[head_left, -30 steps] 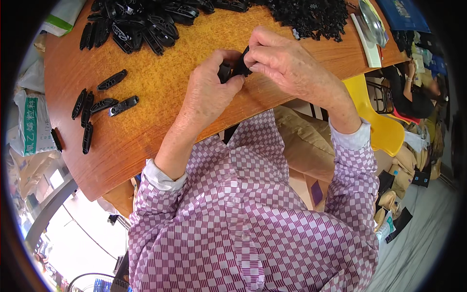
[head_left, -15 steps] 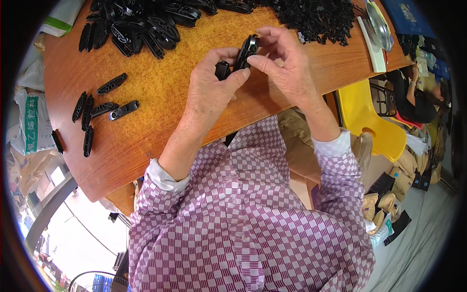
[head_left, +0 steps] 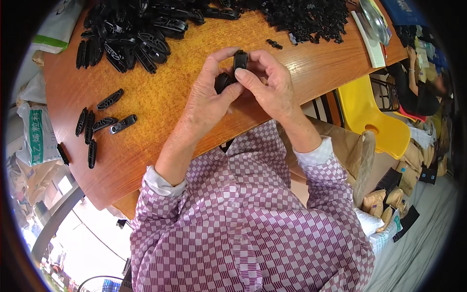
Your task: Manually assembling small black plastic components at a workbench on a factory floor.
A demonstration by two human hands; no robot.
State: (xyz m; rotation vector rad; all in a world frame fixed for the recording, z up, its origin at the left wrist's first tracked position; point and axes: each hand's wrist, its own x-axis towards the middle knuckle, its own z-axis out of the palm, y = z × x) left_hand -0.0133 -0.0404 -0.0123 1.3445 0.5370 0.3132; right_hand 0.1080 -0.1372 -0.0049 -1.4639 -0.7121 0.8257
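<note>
Over the front part of the table, a slim black plastic part [head_left: 240, 60] stands upright between my two hands. My left hand [head_left: 208, 90] is closed, its index finger at the part's top, and a second black piece [head_left: 222, 82] sits in its palm. My right hand [head_left: 268, 82] grips the same part, thumb pressed on its near face and fingers behind it. The part's lower end is hidden by my fingers. On the table to the left lie several similar long black plastic parts [head_left: 110, 99], apart from my hands.
A big heap of long black parts [head_left: 131, 39] covers the far left of the wooden table [head_left: 146, 160]; small black pieces [head_left: 306, 19] are piled at the far right. Two loose bits [head_left: 274, 44] lie before that pile. A yellow chair [head_left: 374, 117] stands right; another person [head_left: 413, 92] sits beyond.
My right hand has moved in closer to the left, and the black part is turned more upright. Small loose bits now show on the table beyond my right hand. The view has shifted slightly.
</note>
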